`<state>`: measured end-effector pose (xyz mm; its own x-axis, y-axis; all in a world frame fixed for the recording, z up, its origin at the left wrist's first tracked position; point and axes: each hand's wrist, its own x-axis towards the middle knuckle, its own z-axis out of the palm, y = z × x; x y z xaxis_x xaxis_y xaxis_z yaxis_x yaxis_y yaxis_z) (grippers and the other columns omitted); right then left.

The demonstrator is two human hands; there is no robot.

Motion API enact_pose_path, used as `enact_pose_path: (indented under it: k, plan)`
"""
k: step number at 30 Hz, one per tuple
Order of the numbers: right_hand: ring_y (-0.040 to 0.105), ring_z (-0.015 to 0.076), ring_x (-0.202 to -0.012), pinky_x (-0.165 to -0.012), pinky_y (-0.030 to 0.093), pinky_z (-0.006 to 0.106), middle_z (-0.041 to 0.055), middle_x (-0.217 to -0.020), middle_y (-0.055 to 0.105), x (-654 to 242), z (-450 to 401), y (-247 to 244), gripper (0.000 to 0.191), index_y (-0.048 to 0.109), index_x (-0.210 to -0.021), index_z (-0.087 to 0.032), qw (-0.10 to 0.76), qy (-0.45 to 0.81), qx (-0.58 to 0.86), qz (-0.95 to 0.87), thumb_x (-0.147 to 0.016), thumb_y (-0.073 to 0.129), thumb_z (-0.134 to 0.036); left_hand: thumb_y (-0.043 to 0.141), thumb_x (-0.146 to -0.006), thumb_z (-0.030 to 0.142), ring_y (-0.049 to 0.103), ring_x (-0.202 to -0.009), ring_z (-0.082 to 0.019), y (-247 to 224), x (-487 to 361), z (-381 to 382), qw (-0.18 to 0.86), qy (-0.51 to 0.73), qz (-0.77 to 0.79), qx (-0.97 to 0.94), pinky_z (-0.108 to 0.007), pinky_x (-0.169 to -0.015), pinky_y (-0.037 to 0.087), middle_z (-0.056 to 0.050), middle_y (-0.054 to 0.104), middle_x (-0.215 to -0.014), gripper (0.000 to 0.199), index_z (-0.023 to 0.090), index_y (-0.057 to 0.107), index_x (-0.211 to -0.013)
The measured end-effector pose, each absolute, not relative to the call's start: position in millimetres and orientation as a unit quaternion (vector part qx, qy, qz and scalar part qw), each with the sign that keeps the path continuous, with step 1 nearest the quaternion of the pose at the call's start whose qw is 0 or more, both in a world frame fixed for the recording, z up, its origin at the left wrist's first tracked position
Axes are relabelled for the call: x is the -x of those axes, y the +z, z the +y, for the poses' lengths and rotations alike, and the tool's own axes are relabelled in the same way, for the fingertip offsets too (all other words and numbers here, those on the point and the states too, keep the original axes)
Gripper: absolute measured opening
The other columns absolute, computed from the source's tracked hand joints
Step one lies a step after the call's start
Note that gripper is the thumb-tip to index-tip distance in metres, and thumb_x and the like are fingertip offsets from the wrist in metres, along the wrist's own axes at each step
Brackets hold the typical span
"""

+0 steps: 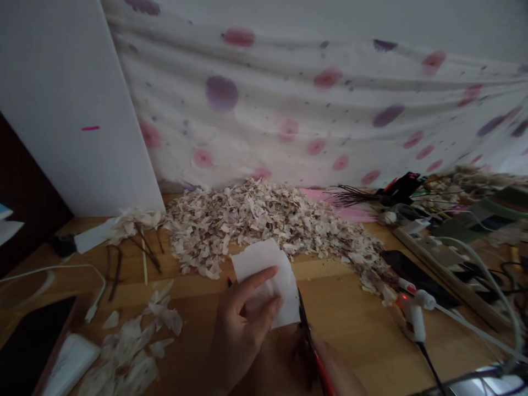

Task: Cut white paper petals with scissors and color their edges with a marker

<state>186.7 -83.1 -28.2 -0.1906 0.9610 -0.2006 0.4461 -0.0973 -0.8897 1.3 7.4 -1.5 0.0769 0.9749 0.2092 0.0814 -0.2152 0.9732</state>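
With the fingers (260, 278) of my left hand (240, 330) I pinch a white sheet (259, 257) at the lower centre of the frame. My right hand (336, 366) grips red-handled scissors (306, 330), blades at the sheet's right edge. Pale flakes (256, 214) lie heaped across mid-frame.

Up at twelve o'clock, a white fabric sheet with pink and purple blots (264, 113) sags before a plain grey-white wall (330, 19)! Ten o'clock: a smooth, flat white upright panel (70, 77). Across six, a light-brown wood-grain tabletop (342, 300), all in dim light.
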Motion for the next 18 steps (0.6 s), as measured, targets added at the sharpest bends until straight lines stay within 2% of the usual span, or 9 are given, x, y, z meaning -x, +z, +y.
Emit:
enact_pose_path:
  k: [4, 8, 12, 14, 18]
  plan:
    - [0.069, 0.0363, -0.110, -0.098, 0.053, 0.046, 0.0160, -0.117, 0.075, -184.1, -85.0, -27.8, 0.060, 0.067, -0.119, -0.022, 0.305, 0.426, 0.590, -0.614, -0.087, 0.051, -0.071, 0.077, -0.082, 0.029, 0.078, -0.101, -0.021, 3.9, -4.4, 7.2, 0.439, 0.502, 0.442, -0.600, -0.030, -0.092, 0.063, -0.003, 0.082, -0.110, 0.030, 0.030, 0.081, -0.112]
    - [0.071, 0.0328, -0.087, -0.081, 0.058, 0.042, 0.0118, -0.096, 0.076, -185.7, -82.3, -35.2, 0.061, 0.069, -0.102, -0.023, 0.297, 0.397, 0.609, -0.620, -0.081, 0.053, -0.078, 0.076, -0.082, 0.026, 0.078, -0.102, -0.021, 4.5, -6.4, 5.5, 0.434, 0.503, 0.437, -0.606, -0.030, -0.092, 0.063, -0.002, 0.082, -0.111, 0.031, 0.032, 0.081, -0.111]
    - [0.067, 0.0286, -0.070, -0.063, 0.056, 0.035, 0.0081, -0.078, 0.072, -185.6, -81.1, -34.7, 0.067, 0.068, -0.092, -0.024, 0.283, 0.398, 0.618, -0.616, -0.070, 0.056, -0.086, 0.075, -0.085, 0.025, 0.077, -0.106, -0.022, -1.3, -7.1, 3.9, 0.439, 0.505, 0.420, -0.613, -0.034, -0.096, 0.063, -0.002, 0.081, -0.115, 0.033, 0.033, 0.079, -0.116]
    - [0.068, 0.0308, -0.075, -0.067, 0.056, 0.036, 0.0096, -0.081, 0.072, -183.0, -82.8, -27.2, 0.075, 0.069, -0.098, -0.024, 0.292, 0.388, 0.628, -0.608, -0.072, 0.049, -0.092, 0.074, -0.085, 0.024, 0.076, -0.108, -0.023, -2.3, -7.1, 3.2, 0.444, 0.498, 0.419, -0.615, -0.034, -0.097, 0.062, -0.002, 0.081, -0.115, 0.033, 0.033, 0.079, -0.116]
    - [0.067, 0.0368, -0.096, -0.087, 0.055, 0.042, 0.0138, -0.101, 0.074, -177.1, -82.2, -10.5, 0.098, 0.069, -0.116, -0.021, 0.318, 0.399, 0.609, -0.607, -0.072, 0.036, -0.101, 0.075, -0.084, 0.027, 0.076, -0.109, -0.024, -0.4, -7.4, 1.9, 0.443, 0.478, 0.436, -0.621, -0.035, -0.097, 0.062, -0.002, 0.081, -0.116, 0.032, 0.032, 0.080, -0.115]
